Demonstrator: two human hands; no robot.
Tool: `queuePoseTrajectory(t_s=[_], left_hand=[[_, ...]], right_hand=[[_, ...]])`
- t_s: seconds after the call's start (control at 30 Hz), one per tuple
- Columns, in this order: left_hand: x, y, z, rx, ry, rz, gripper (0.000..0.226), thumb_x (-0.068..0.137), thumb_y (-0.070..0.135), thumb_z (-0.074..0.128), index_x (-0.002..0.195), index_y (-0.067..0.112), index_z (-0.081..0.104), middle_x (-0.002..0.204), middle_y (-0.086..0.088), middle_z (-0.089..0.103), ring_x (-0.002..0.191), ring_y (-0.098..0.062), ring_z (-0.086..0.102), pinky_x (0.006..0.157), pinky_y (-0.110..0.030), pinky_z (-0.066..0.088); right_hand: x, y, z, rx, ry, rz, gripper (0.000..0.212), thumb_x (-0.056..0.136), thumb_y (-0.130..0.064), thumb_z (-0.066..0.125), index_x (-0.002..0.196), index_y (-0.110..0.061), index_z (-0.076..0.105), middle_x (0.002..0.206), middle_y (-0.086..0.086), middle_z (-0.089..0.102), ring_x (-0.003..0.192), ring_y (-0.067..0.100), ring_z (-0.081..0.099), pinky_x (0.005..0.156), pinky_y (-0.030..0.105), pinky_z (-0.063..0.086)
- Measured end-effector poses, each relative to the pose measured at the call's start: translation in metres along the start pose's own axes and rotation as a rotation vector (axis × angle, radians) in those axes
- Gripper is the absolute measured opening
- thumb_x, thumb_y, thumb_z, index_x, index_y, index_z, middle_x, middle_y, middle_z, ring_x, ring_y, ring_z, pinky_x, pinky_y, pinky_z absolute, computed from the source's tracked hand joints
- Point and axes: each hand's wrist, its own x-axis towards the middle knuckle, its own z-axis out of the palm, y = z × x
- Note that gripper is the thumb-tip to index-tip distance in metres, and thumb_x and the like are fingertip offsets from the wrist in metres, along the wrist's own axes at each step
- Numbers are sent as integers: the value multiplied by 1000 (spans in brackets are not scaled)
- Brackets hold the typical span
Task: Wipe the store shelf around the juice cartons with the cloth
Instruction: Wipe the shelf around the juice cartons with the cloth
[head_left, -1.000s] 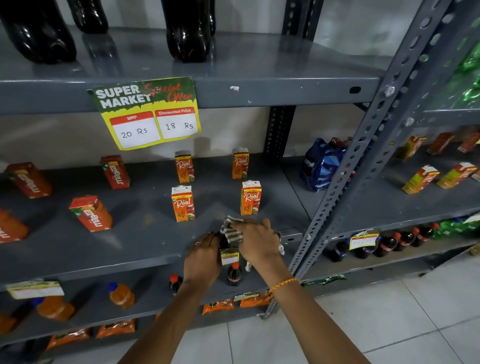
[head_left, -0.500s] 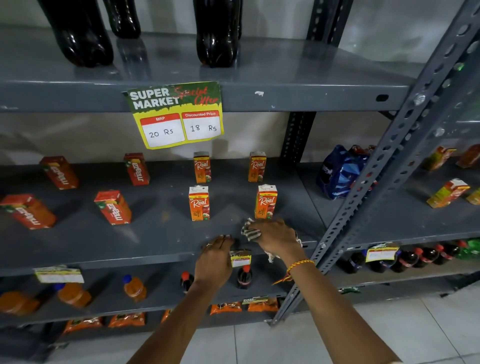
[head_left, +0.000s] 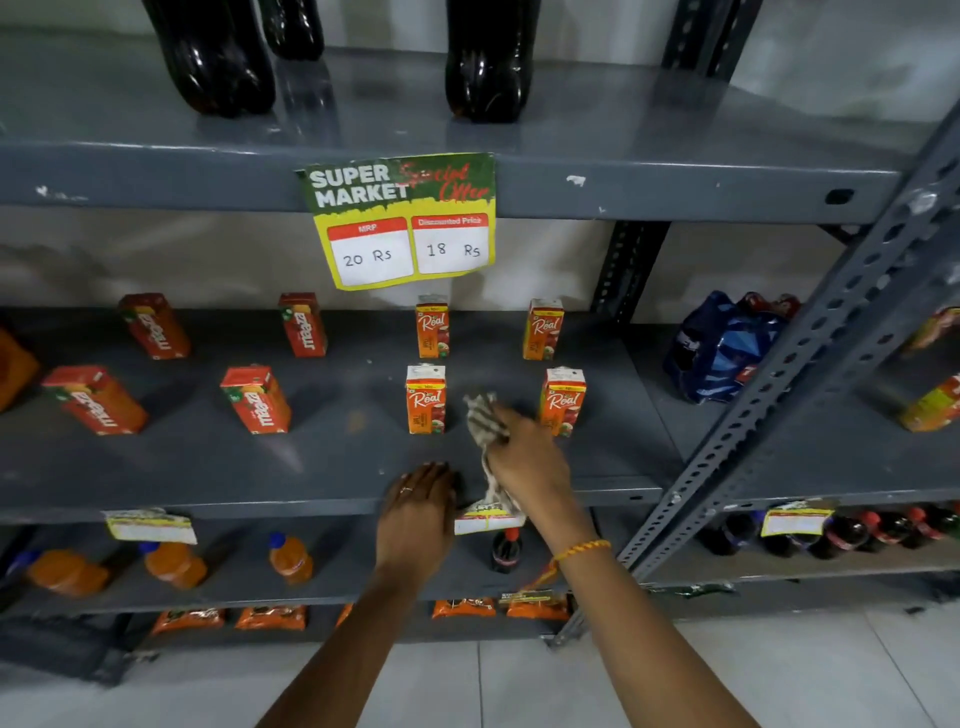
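Observation:
On the grey middle shelf (head_left: 322, 467) stand several orange Real juice cartons: two at the front (head_left: 426, 399) (head_left: 562, 400) and two behind (head_left: 432, 327) (head_left: 543, 329). My right hand (head_left: 527, 457) grips a striped grey-white cloth (head_left: 483, 418) and presses it on the shelf between the two front cartons; a tail of cloth hangs over the shelf edge. My left hand (head_left: 418, 512) lies flat, fingers spread, on the shelf's front lip, just left of the cloth and holding nothing.
Red Maaza cartons (head_left: 257, 399) stand to the left on the same shelf. A blue multipack (head_left: 722, 345) sits to the right, behind a slanted perforated post (head_left: 810, 384). A price sign (head_left: 402, 218) hangs from the shelf above, under dark bottles (head_left: 488, 57). Small bottles fill the lower shelf.
My right hand has pushed the cloth from the shelf's front edge deeper in, between the two front Real cartons. The left hand stays on the front lip. The view came closer.

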Motion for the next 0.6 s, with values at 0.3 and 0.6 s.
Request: queuePoseTrajectory(t_s=[0.3, 0.6], left_hand=[[3, -21, -3, -36, -205, 69, 52, 89, 10, 48, 140, 17, 36, 149, 1, 35, 139, -17, 27, 114, -30, 16], [10, -30, -12, -59, -195, 181, 74, 26, 10, 92, 96, 28, 74, 101, 15, 73, 93, -4, 67, 71, -15, 53]], right_hand=[[125, -35, 2, 137, 218, 145, 45, 89, 0, 49, 133, -9, 57, 128, 13, 65, 121, 27, 61, 95, 28, 51], [197, -29, 49, -434, 2, 185, 41, 89, -11, 63, 129, -9, 55, 140, 16, 50, 133, 36, 42, 101, 45, 47]])
